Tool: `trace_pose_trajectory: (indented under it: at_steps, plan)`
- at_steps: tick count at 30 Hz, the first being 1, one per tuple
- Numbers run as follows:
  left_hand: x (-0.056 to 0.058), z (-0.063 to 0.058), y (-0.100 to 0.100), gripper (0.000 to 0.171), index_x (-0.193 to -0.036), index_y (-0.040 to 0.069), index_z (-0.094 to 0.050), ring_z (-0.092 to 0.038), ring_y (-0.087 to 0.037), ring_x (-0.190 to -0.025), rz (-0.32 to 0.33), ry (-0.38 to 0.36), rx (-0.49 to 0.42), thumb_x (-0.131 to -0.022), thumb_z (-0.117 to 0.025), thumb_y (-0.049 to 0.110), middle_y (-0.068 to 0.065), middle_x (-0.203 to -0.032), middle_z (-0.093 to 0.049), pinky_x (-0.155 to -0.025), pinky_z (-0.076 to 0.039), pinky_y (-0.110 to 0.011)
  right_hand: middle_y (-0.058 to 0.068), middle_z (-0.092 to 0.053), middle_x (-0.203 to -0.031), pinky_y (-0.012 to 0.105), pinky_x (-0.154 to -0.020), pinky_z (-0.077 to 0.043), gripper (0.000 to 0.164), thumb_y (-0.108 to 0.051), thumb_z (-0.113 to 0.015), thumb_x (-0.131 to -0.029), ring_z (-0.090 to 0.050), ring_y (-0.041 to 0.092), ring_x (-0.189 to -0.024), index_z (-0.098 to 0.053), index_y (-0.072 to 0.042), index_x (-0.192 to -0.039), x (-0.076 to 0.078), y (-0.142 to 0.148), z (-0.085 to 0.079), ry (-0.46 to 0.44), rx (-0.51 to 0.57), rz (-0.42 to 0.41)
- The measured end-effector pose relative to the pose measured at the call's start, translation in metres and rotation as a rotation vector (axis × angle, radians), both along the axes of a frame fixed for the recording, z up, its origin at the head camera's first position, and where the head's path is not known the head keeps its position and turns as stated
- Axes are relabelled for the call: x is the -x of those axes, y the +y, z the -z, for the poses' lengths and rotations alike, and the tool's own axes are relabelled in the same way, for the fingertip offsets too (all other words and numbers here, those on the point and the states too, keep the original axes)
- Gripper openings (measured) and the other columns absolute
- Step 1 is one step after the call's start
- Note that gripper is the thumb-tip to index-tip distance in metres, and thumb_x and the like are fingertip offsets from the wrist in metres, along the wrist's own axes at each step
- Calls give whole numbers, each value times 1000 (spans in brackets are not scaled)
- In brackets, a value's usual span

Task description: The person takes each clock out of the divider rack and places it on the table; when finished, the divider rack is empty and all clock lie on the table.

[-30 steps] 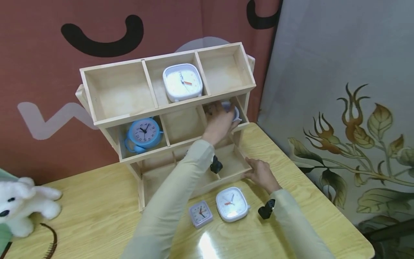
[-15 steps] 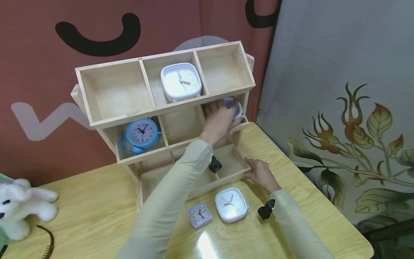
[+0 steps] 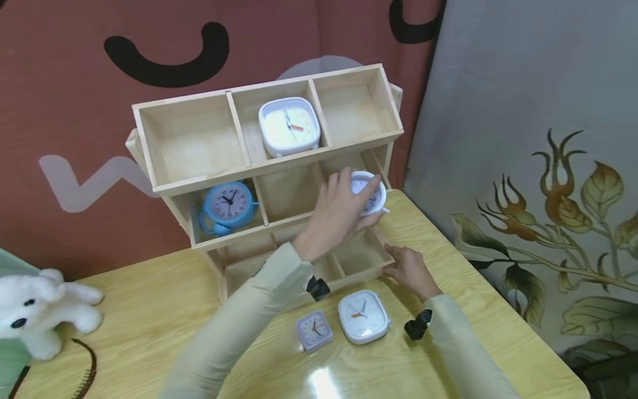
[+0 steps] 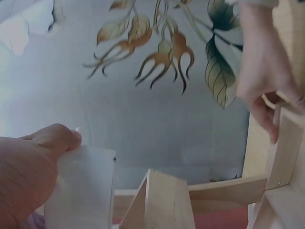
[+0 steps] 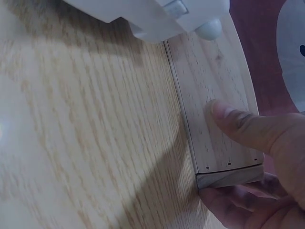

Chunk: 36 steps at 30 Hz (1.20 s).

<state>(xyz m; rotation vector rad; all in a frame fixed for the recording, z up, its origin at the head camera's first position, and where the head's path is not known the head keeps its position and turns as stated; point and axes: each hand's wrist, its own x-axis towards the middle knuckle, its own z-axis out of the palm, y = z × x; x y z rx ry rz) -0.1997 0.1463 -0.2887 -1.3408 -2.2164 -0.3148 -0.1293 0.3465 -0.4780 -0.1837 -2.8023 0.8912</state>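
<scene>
My left hand (image 3: pixel 334 210) grips a small white alarm clock (image 3: pixel 371 194) with a rounded face, in front of the middle tier's right compartment. Its pale side (image 4: pixel 81 186) shows in the left wrist view, and the fingers cover part of its dial. My right hand (image 3: pixel 408 270) holds the lower right corner of the wooden shelf (image 3: pixel 279 162), thumb on the front board (image 5: pixel 214 86) and fingers round the end. A blue alarm clock (image 3: pixel 229 205) sits in the middle tier's left compartment. In the top middle compartment stands a white squarish clock (image 3: pixel 290 126).
On the table (image 3: pixel 149 310), before the shelf, lie a small lavender square clock (image 3: pixel 314 331) and a white square clock (image 3: pixel 364 316). A white plush toy (image 3: pixel 45 310) and a dark brown toothed band (image 3: pixel 88 371) are at left. Curtains hang behind and at right.
My left hand has drawn the white alarm clock out of the middle tier's right compartment, forward and slightly down. The right hand keeps its hold on the shelf corner.
</scene>
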Motion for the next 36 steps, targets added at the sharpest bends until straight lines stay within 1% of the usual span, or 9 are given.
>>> trace_pose_trajectory:
  at_steps: [4, 8, 15, 19, 22, 25, 28, 31, 36]
  plan:
    - [-15, 4, -19, 60, -140, 21, -49, -53, -36, -111, 50, -27, 45, -89, -61, 50, -25, -130, -48, -88, -52, -45, 23, -60, -128, 50, -94, -50, 71, -19, -84, -72, -72, 27, -87, -53, 6, -131, 1, 1, 1, 15, -29, 5]
    - [-29, 14, -47, 60, -140, 24, -50, -52, -35, -116, 87, -72, 73, -88, -64, 50, -24, -133, -48, -95, -48, -49, 23, -58, -129, 52, -95, -48, 73, -21, -85, -71, -67, 35, -101, -54, 6, -131, 1, 1, 2, 17, -26, 9]
    - [-47, 43, -113, 59, -135, 25, -54, -53, -36, -114, 96, -107, 70, -83, -71, 47, -23, -134, -49, -91, -49, -49, 23, -58, -130, 53, -96, -47, 73, -20, -85, -70, -64, 39, -106, -54, 7, -130, 0, -2, -2, 20, -11, 17]
    - [-60, 68, -152, 59, -133, 24, -56, -55, -34, -110, 65, -124, 69, -81, -73, 47, -24, -132, -49, -87, -50, -46, 24, -58, -129, 53, -97, -47, 74, -21, -84, -72, -65, 37, -106, -51, 6, -133, -1, -2, -2, -14, 3, 19]
    - [-71, 92, -178, 61, -131, 26, -57, -56, -31, -106, 12, -149, 49, -77, -75, 47, -22, -130, -51, -81, -51, -43, 24, -58, -130, 52, -96, -48, 74, -20, -83, -73, -67, 35, -103, -50, 6, -134, -1, -2, -3, -23, 4, 19]
    - [-81, 116, -196, 62, -129, 27, -59, -56, -30, -105, -46, -177, 24, -75, -77, 49, -20, -126, -53, -79, -51, -43, 24, -56, -133, 52, -96, -48, 74, -20, -83, -74, -66, 36, -105, -50, 6, -134, -1, 0, -4, -21, 2, 12]
    - [-89, 140, -205, 63, -128, 27, -61, -57, -31, -105, -92, -195, 4, -72, -79, 49, -19, -122, -54, -79, -52, -45, 24, -55, -133, 51, -94, -49, 75, -21, -83, -74, -68, 33, -101, -49, 6, -134, -1, 2, -5, -29, -1, 12]
    - [-93, 161, -208, 66, -126, 25, -63, -57, -31, -103, -125, -201, -1, -68, -83, 47, -20, -121, -54, -78, -53, -45, 25, -57, -130, 51, -91, -51, 74, -20, -82, -74, -71, 29, -90, -49, 7, -134, -1, 2, -3, -24, -1, 4]
    - [-94, 183, -212, 63, -125, 22, -64, -56, -32, -105, -158, -252, -10, -69, -82, 45, -23, -125, -53, -77, -54, -46, 27, -58, -128, 52, -93, -50, 74, -19, -83, -73, -68, 35, -99, -50, 7, -134, 2, -3, 0, -13, -8, -1]
